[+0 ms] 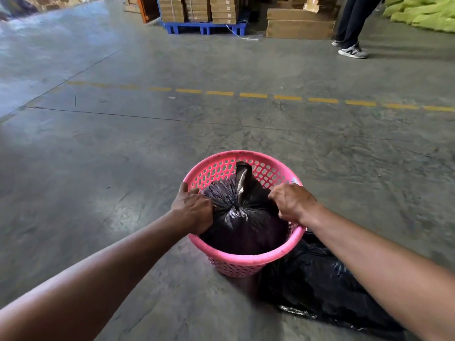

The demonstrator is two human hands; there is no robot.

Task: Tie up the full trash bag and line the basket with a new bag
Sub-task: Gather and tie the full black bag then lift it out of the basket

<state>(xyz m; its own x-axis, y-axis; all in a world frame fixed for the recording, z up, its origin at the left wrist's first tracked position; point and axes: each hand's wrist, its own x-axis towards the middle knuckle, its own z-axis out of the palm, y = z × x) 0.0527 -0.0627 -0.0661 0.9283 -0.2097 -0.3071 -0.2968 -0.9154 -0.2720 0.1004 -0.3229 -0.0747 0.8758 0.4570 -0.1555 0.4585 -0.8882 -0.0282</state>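
A pink perforated plastic basket (248, 260) stands on the concrete floor right in front of me. Inside it sits a full black trash bag (242, 225), gathered at the top into a knot with a tail sticking up. My left hand (193, 209) grips the bag's left side at the basket's rim. My right hand (293, 201) clutches the bag's right side, also at the rim. A second black bag (317, 286) lies flat and crumpled on the floor just right of the basket, partly under my right forearm.
Bare grey concrete spreads all around, crossed by a dashed yellow line (253, 95). Far back stand stacked cardboard boxes on a blue pallet (205, 27), more boxes (300, 23), a person's legs (352, 28) and green sacks (423, 12).
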